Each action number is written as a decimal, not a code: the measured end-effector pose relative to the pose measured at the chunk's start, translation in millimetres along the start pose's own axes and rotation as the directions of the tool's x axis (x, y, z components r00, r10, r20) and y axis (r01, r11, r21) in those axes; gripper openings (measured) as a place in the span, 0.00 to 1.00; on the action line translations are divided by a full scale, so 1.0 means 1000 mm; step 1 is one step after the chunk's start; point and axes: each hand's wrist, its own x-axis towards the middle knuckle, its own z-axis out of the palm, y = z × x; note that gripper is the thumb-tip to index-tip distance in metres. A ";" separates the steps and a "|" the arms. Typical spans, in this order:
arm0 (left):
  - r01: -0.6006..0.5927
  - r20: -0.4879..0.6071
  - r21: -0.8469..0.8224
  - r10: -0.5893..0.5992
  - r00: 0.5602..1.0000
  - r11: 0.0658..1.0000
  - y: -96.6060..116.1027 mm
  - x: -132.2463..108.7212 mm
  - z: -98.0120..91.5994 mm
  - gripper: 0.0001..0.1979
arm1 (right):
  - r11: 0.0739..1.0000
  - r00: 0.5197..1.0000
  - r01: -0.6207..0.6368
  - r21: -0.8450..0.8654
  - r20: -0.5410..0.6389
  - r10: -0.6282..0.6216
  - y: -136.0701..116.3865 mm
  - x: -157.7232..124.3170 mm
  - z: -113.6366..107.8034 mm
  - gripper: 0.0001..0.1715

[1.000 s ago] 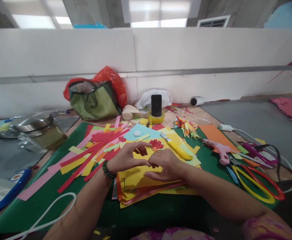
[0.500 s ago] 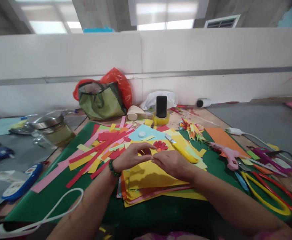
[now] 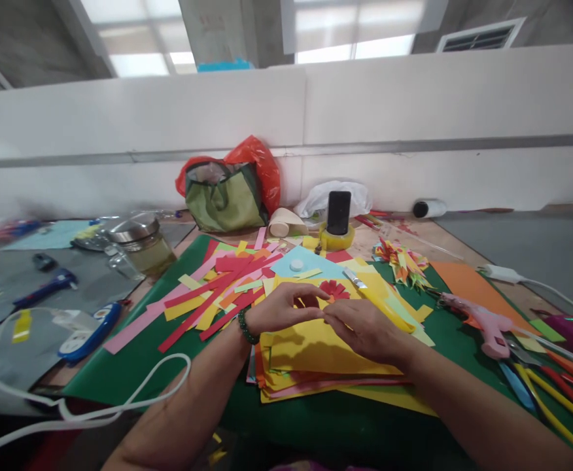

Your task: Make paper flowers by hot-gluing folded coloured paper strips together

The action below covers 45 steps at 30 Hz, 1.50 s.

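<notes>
Brown table (image 3: 426, 229) with a green sheet (image 3: 90, 376) at the near middle.
Grey sheets (image 3: 512, 242) lie left and right; at the far side sit a green bag (image 3: 230, 204) and a tape roll (image 3: 339, 242).

Bracelet (image 3: 248, 328): one strand of small, round, dark green beads, worn just behind the left hand (image 3: 285, 307). Left forearm (image 3: 203, 386) and right forearm (image 3: 468, 383): bare to the frame's lower edge. Garment (image 3: 311, 466): narrow purple-pink strip, bottom centre, pattern indistinct.
</notes>
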 end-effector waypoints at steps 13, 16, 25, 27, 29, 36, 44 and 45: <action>0.015 0.015 -0.039 -0.014 1.000 0.999 0.000 0.000 0.003 0.20 | 0.998 0.998 -0.026 0.049 -0.057 0.029 0.001 -0.001 0.003 0.10; 0.002 -0.018 -0.022 -0.003 1.000 1.000 0.000 0.000 0.002 0.21 | 0.997 0.995 -0.062 0.048 -0.071 0.066 0.000 -0.001 0.005 0.09; 0.038 -0.015 0.099 -0.036 0.999 0.994 0.003 0.002 -0.003 0.19 | 0.996 0.996 -0.076 0.051 -0.042 0.078 0.004 -0.001 0.009 0.10; 0.033 0.004 0.096 -0.034 0.999 0.995 0.004 0.001 -0.004 0.19 | 0.997 0.996 -0.068 0.039 -0.049 0.070 0.004 0.000 0.008 0.11; 0.033 0.007 0.059 -0.033 0.999 0.998 0.005 0.000 -0.007 0.18 | 0.998 0.997 -0.046 0.035 -0.061 0.048 0.002 0.001 0.006 0.11; 0.055 -0.061 -0.034 -0.057 0.997 0.998 0.008 -0.003 -0.015 0.24 | 0.996 0.996 -0.091 -0.009 -0.014 0.091 -0.003 0.001 0.001 0.17; 0.028 0.049 0.055 -0.031 0.998 0.998 0.001 0.001 -0.002 0.19 | 0.992 0.997 -0.039 -0.123 0.065 0.048 -0.004 0.002 0.008 0.27; 0.028 0.059 0.047 -0.031 0.998 0.998 0.001 0.001 -0.003 0.19 | 0.992 0.995 -0.042 -0.123 0.089 0.053 -0.005 0.002 0.007 0.26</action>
